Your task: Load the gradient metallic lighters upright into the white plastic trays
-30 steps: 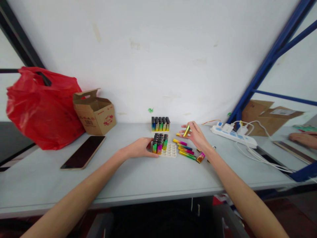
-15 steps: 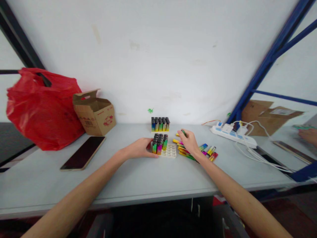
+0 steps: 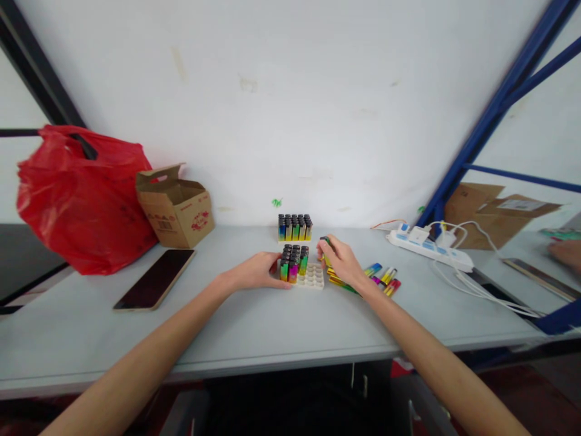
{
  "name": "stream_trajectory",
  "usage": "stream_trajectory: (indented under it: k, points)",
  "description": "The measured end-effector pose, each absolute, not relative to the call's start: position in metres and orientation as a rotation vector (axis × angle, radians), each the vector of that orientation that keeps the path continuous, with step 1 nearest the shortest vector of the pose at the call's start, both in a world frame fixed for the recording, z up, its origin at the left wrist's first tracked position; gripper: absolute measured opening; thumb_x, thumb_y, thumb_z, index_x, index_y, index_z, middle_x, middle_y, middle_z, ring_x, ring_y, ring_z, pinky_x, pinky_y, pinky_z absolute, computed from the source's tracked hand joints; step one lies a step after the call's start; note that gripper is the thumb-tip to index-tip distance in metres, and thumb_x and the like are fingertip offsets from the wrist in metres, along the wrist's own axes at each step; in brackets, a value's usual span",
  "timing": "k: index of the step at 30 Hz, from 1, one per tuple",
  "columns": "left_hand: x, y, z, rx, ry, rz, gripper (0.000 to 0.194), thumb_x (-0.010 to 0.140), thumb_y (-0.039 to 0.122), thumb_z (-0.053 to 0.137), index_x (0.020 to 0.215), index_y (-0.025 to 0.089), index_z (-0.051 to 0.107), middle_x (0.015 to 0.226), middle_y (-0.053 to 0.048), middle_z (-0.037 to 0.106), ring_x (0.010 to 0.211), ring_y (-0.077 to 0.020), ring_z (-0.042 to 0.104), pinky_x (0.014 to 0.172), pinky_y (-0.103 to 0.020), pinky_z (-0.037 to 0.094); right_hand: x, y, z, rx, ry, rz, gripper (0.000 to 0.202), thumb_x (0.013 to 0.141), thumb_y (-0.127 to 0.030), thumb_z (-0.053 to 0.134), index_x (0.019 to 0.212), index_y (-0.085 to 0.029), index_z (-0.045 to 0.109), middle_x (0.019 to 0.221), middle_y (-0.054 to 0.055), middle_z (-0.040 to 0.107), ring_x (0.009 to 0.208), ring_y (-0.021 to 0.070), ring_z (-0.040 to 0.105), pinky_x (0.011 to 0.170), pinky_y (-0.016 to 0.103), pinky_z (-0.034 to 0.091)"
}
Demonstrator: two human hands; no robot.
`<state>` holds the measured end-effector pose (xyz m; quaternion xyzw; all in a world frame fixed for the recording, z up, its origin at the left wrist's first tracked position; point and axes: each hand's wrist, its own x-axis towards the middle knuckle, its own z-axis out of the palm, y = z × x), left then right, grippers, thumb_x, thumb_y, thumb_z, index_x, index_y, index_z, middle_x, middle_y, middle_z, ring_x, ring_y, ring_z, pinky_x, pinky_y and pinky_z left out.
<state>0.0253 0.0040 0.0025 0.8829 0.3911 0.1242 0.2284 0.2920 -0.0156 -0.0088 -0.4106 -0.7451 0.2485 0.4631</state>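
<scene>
In the head view, a white holed tray (image 3: 313,277) sits at mid-table with several upright black-topped lighters (image 3: 293,266) in its left part. Bare holes show on its right side. My left hand (image 3: 255,270) is curled round the tray's left end, thumb along the front and fingers behind. Just right of the tray, my right hand (image 3: 344,262) pinches a single lighter (image 3: 325,242), its dark top facing up. Beneath and beside that hand lies a loose pile of shiny coloured lighters (image 3: 388,277), partly covered by the hand and wrist.
A second tray full of lighters (image 3: 295,228) stands near the wall. At left are a phone (image 3: 155,280), an open cardboard box (image 3: 181,212) and a red plastic bag (image 3: 86,200). A power strip (image 3: 429,249) with cables lies at right; another person's hand (image 3: 567,251) shows beyond the blue frame.
My right hand has lifted the lighter off the pile and brought it left, turned upright beside the tray. My left hand stays in place.
</scene>
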Motion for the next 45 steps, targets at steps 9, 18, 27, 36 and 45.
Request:
stream_trajectory:
  k: [9,18,27,36,45]
  points:
    - [0.026,0.003,0.003,2.398,1.043,0.36,0.062,0.072,0.066,0.075,0.111,0.019,0.066,0.095,-0.004,0.072,0.077,-0.0204,0.063,0.065,-0.028,0.045,0.284,-0.02,-0.011,-1.045,-2.152,0.405,0.05,0.102,-0.057,0.048,0.067,-0.022,0.043,0.059,-0.002,0.053,0.058,0.0139,0.046,0.057,0.027,0.033]
    - [0.026,0.002,0.004,2.422,1.078,0.359,0.061,0.07,0.068,0.075,0.105,0.019,0.067,0.087,-0.002,0.069,0.072,-0.0198,0.06,0.063,-0.028,0.042,0.281,-0.018,-0.018,-1.021,-2.401,0.12,0.043,0.101,-0.058,0.051,0.097,-0.018,0.065,0.074,0.004,0.069,0.062,0.017,0.058,0.061,0.028,0.035]
    - [0.026,0.002,0.005,2.405,1.09,0.333,0.061,0.072,0.066,0.074,0.11,0.019,0.066,0.089,-0.002,0.07,0.073,-0.0194,0.06,0.063,-0.028,0.042,0.292,-0.015,-0.01,-1.188,-2.405,0.061,0.047,0.107,-0.051,0.043,0.078,-0.019,0.062,0.071,0.003,0.067,0.066,0.0157,0.059,0.066,0.027,0.038]
    - [0.026,0.002,0.005,2.39,1.083,0.323,0.064,0.07,0.07,0.074,0.108,0.019,0.066,0.096,-0.004,0.072,0.078,-0.0213,0.063,0.066,-0.029,0.046,0.377,0.035,-0.038,-1.539,-2.19,-0.154,0.024,0.097,-0.027,0.061,0.113,-0.014,0.074,0.116,0.018,0.069,0.11,0.0297,0.062,0.101,0.043,0.045]
    - [0.025,0.003,0.005,2.393,1.087,0.328,0.064,0.071,0.07,0.075,0.109,0.019,0.066,0.096,-0.004,0.072,0.078,-0.0213,0.064,0.067,-0.029,0.046,0.378,0.045,-0.04,-1.388,-1.888,0.279,0.021,0.084,-0.036,0.074,0.096,-0.018,0.074,0.1,0.01,0.074,0.092,0.0236,0.067,0.086,0.04,0.053]
